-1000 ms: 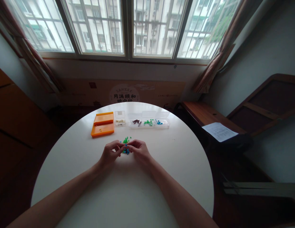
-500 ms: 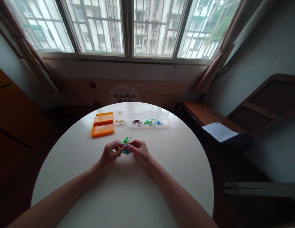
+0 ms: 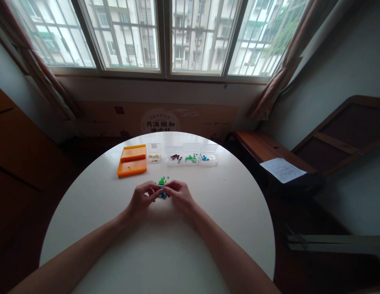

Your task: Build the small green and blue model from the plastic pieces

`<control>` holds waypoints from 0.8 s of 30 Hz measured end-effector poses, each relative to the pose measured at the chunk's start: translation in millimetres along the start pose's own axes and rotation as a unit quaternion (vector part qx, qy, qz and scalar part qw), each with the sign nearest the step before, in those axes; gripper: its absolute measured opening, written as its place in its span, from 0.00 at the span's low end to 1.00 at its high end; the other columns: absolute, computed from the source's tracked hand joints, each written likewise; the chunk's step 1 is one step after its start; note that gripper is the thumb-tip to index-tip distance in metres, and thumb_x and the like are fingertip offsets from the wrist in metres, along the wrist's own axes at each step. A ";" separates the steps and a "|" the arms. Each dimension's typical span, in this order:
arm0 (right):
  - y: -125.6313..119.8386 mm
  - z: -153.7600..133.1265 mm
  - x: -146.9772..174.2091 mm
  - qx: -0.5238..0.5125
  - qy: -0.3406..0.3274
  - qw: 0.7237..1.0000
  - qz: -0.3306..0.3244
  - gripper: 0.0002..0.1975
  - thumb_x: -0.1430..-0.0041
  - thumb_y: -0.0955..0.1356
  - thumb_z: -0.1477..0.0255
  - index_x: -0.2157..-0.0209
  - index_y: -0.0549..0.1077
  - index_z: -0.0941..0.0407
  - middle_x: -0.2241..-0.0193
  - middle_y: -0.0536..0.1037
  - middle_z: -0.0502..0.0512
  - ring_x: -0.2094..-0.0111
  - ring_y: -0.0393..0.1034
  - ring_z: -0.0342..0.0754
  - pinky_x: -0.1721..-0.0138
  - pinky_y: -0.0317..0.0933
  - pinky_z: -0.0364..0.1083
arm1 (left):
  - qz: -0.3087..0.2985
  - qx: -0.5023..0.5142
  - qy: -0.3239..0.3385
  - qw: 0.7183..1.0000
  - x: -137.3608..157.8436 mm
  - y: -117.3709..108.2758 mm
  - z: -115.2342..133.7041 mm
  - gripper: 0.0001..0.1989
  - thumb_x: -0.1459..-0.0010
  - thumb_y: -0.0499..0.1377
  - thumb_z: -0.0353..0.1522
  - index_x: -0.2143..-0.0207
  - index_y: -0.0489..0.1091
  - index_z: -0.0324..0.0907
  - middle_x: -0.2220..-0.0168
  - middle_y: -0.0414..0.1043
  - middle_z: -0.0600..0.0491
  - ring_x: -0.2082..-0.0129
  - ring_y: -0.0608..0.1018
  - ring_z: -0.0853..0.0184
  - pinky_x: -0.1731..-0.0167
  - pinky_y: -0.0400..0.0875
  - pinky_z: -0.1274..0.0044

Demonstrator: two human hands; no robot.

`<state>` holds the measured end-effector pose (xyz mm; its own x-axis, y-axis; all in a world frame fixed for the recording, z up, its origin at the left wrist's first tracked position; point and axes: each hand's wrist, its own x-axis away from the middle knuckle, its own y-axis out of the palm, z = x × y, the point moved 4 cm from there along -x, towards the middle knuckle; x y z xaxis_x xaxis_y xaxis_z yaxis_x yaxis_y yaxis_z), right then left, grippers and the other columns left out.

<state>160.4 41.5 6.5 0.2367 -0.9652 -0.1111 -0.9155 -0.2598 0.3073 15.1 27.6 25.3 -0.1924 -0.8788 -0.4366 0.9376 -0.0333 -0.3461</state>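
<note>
My left hand (image 3: 144,196) and my right hand (image 3: 179,192) meet over the table, fingertips pinched together. Between them is a small blue piece (image 3: 162,187), apparently a tiny building brick, held by both hands; the fingers cover much of it. Just beyond the fingertips lies a little heap of green pieces (image 3: 161,182). More blue pieces (image 3: 163,196), with some dark ones, show on the tabletop beneath the hands.
On the round white table (image 3: 141,257), an orange tray (image 3: 133,173) holds a few yellow bits. Right of it stand a small clear box (image 3: 154,145) with pale pieces and a long clear case (image 3: 190,164) with brown, green and blue pieces. A paper (image 3: 282,170) lies off the table.
Both hands stay in the same place, still pinching the small blue piece. Only a very slight shift of the fingertips shows.
</note>
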 end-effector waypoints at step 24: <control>-0.2 3.0 -0.9 -0.012 -0.004 1.000 -0.006 0.08 0.58 0.73 0.70 0.72 0.77 0.59 0.79 0.75 0.51 0.79 0.63 0.39 0.77 0.57 0.40 | 0.014 -0.004 0.007 1.000 0.4 -0.7 2.8 0.08 0.50 0.62 0.33 0.70 0.73 0.36 0.78 0.67 0.55 0.85 0.69 0.76 0.86 0.65 0.84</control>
<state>159.4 42.5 3.7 0.2449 -0.9618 -0.1223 -0.9048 -0.2720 0.3276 15.2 25.9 27.6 -0.1713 -0.8722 -0.4581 0.9402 -0.0058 -0.3405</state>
